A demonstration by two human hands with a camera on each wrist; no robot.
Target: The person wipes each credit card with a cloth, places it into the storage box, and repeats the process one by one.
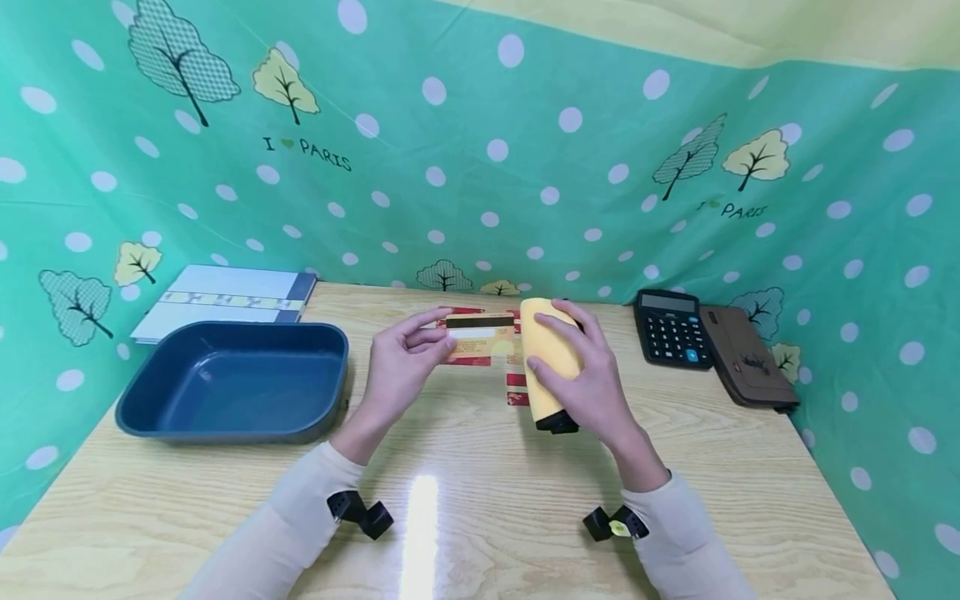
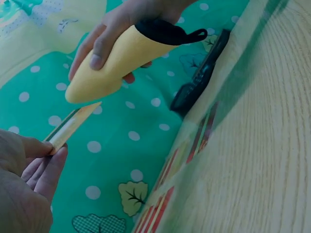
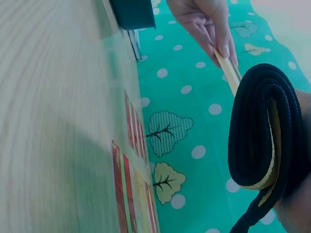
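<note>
A gold, black-striped card [image 1: 481, 336] is held raised by its nine-o'clock end; towards three o'clock, a rolled, black-edged yellow cloth [image 1: 543, 347] is gripped.

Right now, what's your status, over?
Left hand pinches card. Right hand grips rolled yellow cloth. More cards on table; nothing seen between card and cloth.
</note>
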